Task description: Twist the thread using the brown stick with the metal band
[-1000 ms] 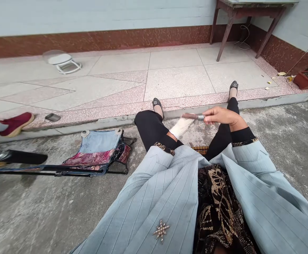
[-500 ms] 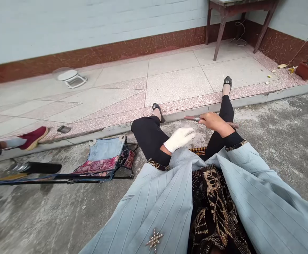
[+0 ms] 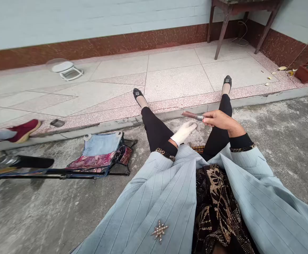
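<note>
Just right of frame centre, the stick (image 3: pixel 191 115) could slip, since the right hand (image 3: pixel 219 120) seems to clasp it alone; whether the nearby left hand (image 3: pixel 183 132) is closed, I cannot tell.

The bare right hand (image 3: pixel 217 119) grips the wire-wrapped stick (image 3: pixel 191 115), and the white-gloved left hand (image 3: pixel 184 132), loosely bent, hovers just beside it.

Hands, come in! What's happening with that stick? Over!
Right hand gripping wire-wrapped stick. Gloved left hand just below it in view, grip unclear. Fabric-covered frame off to the left, apart from both hands. Over.
</note>
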### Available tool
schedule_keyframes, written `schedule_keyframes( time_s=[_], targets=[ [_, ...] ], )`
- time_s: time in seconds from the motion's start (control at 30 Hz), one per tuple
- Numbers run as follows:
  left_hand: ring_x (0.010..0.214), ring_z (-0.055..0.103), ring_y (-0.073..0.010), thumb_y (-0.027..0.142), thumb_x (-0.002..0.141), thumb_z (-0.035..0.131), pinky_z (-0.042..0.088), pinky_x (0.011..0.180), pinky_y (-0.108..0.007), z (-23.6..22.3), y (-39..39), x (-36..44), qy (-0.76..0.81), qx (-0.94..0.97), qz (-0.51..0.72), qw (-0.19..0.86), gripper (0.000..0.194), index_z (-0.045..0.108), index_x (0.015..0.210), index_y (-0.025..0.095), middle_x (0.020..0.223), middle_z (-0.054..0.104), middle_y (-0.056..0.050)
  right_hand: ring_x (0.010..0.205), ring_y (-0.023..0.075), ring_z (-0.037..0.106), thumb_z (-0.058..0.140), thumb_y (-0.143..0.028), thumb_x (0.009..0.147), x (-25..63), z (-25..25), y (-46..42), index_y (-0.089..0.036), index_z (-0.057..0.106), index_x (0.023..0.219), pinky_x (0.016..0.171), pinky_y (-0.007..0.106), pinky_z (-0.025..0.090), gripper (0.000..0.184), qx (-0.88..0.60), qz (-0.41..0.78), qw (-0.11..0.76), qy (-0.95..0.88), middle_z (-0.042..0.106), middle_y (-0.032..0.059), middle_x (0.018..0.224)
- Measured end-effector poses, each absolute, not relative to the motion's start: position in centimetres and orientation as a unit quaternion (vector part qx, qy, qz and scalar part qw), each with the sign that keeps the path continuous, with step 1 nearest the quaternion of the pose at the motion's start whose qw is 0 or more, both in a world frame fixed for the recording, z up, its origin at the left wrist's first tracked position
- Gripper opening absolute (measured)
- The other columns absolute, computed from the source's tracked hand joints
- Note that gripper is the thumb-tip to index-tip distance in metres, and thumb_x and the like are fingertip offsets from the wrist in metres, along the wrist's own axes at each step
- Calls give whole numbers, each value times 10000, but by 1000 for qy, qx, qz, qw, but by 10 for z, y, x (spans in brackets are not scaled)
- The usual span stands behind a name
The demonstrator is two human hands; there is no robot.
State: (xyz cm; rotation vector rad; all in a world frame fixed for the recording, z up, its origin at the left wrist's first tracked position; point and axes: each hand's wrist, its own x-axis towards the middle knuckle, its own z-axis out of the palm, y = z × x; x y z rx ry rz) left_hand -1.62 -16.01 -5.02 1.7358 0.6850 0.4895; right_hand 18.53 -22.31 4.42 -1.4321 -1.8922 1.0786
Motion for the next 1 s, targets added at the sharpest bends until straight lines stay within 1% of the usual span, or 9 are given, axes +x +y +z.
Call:
schedule_keyframes(
  time_s=[0.1,0.23,0.37,0.5,0.6,0.67,0.77,0.87,1.0],
  targets=[
    [642,494,-118,399,977,442,391,653,-248,-62,-174,-16,257,819,156,489,335,649,874,157,678,534,11,581,111,413,537,-396,873,188,35,-220,-175,570,699,586,268,284,283,-603,339,268,-671,459,-32,596],
    [829,601,-167,376,1001,425,423,778,-271,-51,-180,-24,261,905,109,317,331,678,919,179,835,658,-26,633,136,451,580,-349,889,191,27,-218,-168,639,752,620,284,288,235,-680,223,201,-669,519,-4,629],
    [877,637,-186,346,1007,427,427,784,-275,-24,-172,-36,257,946,93,176,311,689,953,188,895,706,-43,759,183,538,567,-327,925,186,27,-219,-165,708,861,651,301,284,225,-693,145,98,-700,670,74,804],
    [856,649,-184,325,996,458,423,748,-271,-1,-159,-39,237,960,98,114,290,707,983,177,902,722,-53,780,189,564,566,-313,929,175,28,-220,-166,734,887,657,299,290,228,-653,173,-23,-737,698,95,851],
    [885,651,-186,279,967,488,435,794,-278,4,-146,-34,226,955,122,147,255,712,962,158,933,732,-62,697,159,524,591,-289,898,173,29,-222,-165,713,789,643,287,303,206,-594,248,-69,-762,641,51,725],
    [890,642,-177,268,938,512,443,819,-276,-1,-139,-28,224,937,149,222,227,709,948,155,946,731,-55,651,138,497,585,-296,889,176,32,-224,-165,679,744,630,277,310,217,-530,324,-48,-782,579,12,657],
    [759,597,-142,299,911,508,445,725,-250,-18,-137,-22,255,865,194,387,244,688,910,135,838,692,-39,610,117,467,562,-396,890,187,35,-228,-166,647,787,601,257,332,266,-476,443,97,-753,528,-21,648],
    [579,469,-101,397,926,476,378,579,-230,-39,-148,-18,302,777,203,514,347,675,905,114,692,595,-11,578,109,444,562,-466,873,195,33,-228,-163,609,777,565,253,340,321,-508,463,262,-678,513,-20,639],
    [634,504,-111,424,941,465,407,635,-239,-55,-170,-15,253,788,132,545,359,676,878,140,746,623,-10,571,116,463,559,-420,867,201,23,-220,-165,595,727,575,264,335,293,-596,368,314,-641,508,-13,606]
  ],
)
